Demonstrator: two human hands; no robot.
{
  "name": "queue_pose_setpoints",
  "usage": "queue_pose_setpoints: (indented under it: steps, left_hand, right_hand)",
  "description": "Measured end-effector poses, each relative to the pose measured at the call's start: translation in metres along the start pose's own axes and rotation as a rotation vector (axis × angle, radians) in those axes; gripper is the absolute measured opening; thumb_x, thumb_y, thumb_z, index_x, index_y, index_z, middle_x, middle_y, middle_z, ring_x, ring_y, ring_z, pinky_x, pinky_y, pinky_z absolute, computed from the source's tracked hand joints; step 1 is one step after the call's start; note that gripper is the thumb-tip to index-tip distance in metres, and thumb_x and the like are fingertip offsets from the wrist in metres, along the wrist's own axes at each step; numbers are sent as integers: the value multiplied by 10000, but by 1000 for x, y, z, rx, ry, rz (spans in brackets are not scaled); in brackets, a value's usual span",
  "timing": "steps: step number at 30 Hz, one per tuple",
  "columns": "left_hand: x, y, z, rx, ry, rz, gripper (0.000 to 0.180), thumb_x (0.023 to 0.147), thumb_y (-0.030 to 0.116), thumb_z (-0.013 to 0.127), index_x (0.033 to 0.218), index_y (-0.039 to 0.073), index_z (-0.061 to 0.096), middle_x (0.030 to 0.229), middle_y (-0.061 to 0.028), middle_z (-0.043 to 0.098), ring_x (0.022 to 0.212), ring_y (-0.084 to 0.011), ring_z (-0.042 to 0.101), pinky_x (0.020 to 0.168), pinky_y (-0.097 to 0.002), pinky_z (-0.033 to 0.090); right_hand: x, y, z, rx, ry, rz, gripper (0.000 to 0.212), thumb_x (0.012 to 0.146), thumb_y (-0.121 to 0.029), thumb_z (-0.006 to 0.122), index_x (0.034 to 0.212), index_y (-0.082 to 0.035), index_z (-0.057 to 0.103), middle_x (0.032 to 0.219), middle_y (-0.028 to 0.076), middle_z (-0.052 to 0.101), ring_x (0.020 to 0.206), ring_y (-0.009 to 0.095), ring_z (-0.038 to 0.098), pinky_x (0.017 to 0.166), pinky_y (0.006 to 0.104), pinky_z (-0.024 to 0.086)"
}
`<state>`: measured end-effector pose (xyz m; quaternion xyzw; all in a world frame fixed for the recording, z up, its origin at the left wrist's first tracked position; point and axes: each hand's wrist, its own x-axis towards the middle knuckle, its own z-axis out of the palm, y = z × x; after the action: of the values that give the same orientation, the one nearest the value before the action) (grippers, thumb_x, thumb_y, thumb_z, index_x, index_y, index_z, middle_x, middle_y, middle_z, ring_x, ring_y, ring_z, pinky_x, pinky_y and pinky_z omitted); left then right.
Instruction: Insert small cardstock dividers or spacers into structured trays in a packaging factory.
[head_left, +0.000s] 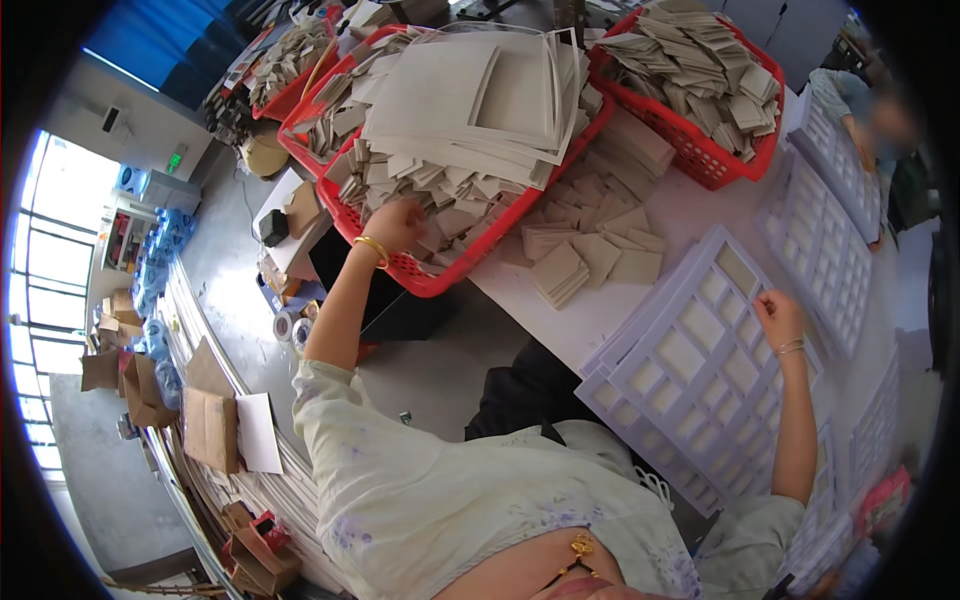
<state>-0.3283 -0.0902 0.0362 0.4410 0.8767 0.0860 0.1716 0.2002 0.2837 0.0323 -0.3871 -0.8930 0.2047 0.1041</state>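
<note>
My left hand [398,222] reaches into the near left part of a red plastic basket [430,283] heaped with small grey cardboard pieces [465,190]. Its fingers are curled among the pieces; whether one is gripped is hidden. Over to the right, my right hand [780,318] is at the right edge of a white grid frame [690,350]. Those fingers are pressed together, and anything between them is too small to make out. The frame has many rectangular openings and lies on other similar frames, tilted across the table's near edge.
Large grey sheets [430,95] lie on top of the basket's heap. Loose card stacks [600,250] rest on the white table [530,312]. Another red basket [715,165] of cards stands at the far right. A co-worker [840,100] sits beyond further white frames [815,250].
</note>
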Motion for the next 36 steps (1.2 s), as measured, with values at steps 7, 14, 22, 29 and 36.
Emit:
queue_pose_setpoints:
  steps: [7,14,22,29,36]
  left_hand:
    - [-30,111,-14,-884,227,280,126,847,23,628,942,44,548,793,0,574,707,-58,550,587,-207,466]
    - [-73,223,28,-900,37,689,189,798,-42,663,918,42,543,870,-15,548,679,-82,548,600,-210,454]
    - [1,68,-2,-10,306,101,219,816,229,633,969,73,617,915,-130,655,869,-322,626,739,-412,502]
    - [27,47,30,213,28,-28,404,764,399,648,940,35,635,965,-200,655,917,-369,625,781,-461,494]
    - [19,25,19,-90,269,0,362,756,222,677,1021,2,568,934,-237,636,898,-398,613,743,-441,480]
  right_hand:
    - [-9,-106,25,572,-35,-168,307,802,-64,666,1097,-70,579,906,50,630,693,99,603,584,222,470]
    - [-25,-217,60,1245,-401,-125,308,855,-75,642,1133,-32,515,926,57,617,648,86,611,550,191,470]
    - [-37,-81,17,915,60,192,186,924,-119,563,1087,-32,581,796,19,629,591,55,585,443,172,419]
    - [-69,-13,-21,762,227,301,230,929,-144,559,1132,-37,575,802,23,620,587,48,549,421,178,389]
    - [-80,4,-39,712,298,332,311,875,-72,605,1167,-72,496,776,29,612,581,55,550,427,187,382]
